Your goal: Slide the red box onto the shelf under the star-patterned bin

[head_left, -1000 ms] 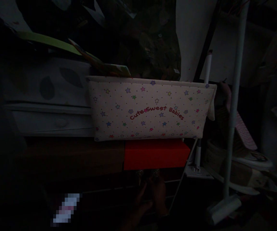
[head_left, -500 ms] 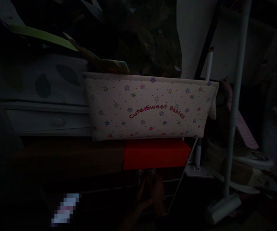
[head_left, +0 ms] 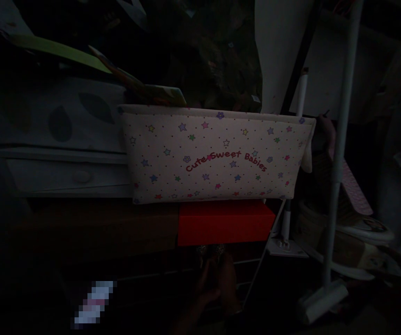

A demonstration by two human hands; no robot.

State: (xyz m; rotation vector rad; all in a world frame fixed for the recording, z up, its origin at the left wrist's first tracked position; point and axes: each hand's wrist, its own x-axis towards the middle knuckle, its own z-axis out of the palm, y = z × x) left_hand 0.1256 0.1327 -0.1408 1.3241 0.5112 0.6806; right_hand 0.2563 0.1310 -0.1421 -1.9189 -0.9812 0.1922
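The scene is very dark. Low in the middle, two dim shapes look like my left hand (head_left: pixel 202 291) and my right hand (head_left: pixel 229 284), close together. They reach up to a small glittering thing (head_left: pixel 210 250) just under a red box (head_left: pixel 224 222). Whether the fingers grip it cannot be made out. Above the red box sits a cream fabric organiser (head_left: pixel 214 156) printed with coloured stars and the words "Cute Sweet Babies".
A white drawer unit with a knob (head_left: pixel 82 176) stands at the left over a dark brown board (head_left: pixel 99 228). A white pole (head_left: pixel 338 153) with a foot (head_left: pixel 321 302) rises at the right beside stacked clutter. Wire shelf bars (head_left: pixel 252 279) run behind the hands.
The view has drifted slightly, so the organiser and red box sit a little further left. The hands have closed in a little on the glittering thing.
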